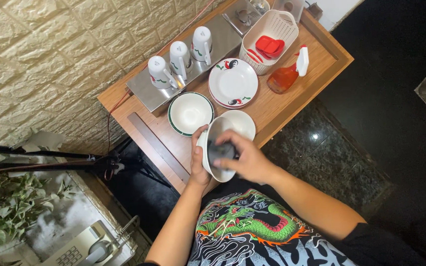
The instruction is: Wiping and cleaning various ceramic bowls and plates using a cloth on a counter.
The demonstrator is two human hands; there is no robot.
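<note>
A white bowl [214, 134] is tilted on its side over the near edge of the wooden table [316, 64]. My left hand [197, 160] grips the bowl's rim and outer wall from the left. Inside the bowl, my right hand [245, 156] presses a dark grey cloth [219, 150] against the inner surface. Just behind the bowl lies another white dish [242, 121], partly hidden by it.
A green-rimmed bowl [190, 112] and a rooster-patterned plate [233, 82] lie on the table. Three upturned mugs [180, 58] stand on a steel tray [146, 88]. A white basket [272, 24] holds red items, with an orange spray bottle [286, 74] beside it. A tripod [50, 160] stands left.
</note>
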